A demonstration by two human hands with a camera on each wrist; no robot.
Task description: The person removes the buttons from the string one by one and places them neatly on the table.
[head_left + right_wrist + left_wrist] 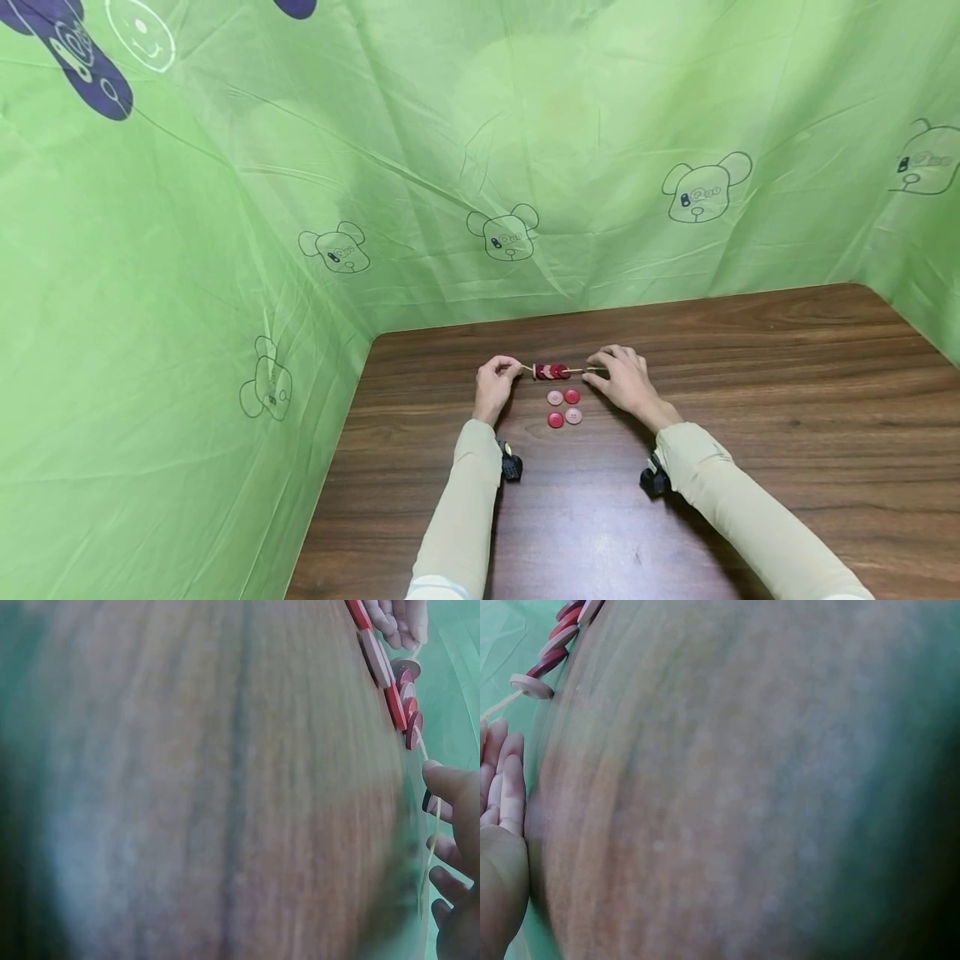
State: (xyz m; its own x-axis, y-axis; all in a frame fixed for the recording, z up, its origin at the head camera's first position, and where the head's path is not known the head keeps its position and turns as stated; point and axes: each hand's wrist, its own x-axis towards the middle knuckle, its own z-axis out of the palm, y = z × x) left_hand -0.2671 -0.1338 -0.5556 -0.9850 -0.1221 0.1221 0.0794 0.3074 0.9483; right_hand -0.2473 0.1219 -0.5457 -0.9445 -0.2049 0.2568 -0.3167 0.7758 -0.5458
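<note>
A thin pale cord (573, 371) carries a row of several threaded buttons (550, 372) in dark red, red and pink. My left hand (495, 385) pinches the cord at the row's left end, just beyond a pink button (531, 685). On the other side my right hand (626, 383) has the cord between thumb and fingers, a short way from the last dark red button (414, 730). From beneath the right thumb (444, 780) the cord's tail hangs past the loosely bent fingers. The left fingertips are partly cut off in the left wrist view.
Closer to me than the cord, two pink buttons (555, 397) and two red buttons (556, 420) lie in a square on the brown wooden table (420, 433). A green cloth (435, 183) printed with bear heads hangs behind and beside the table.
</note>
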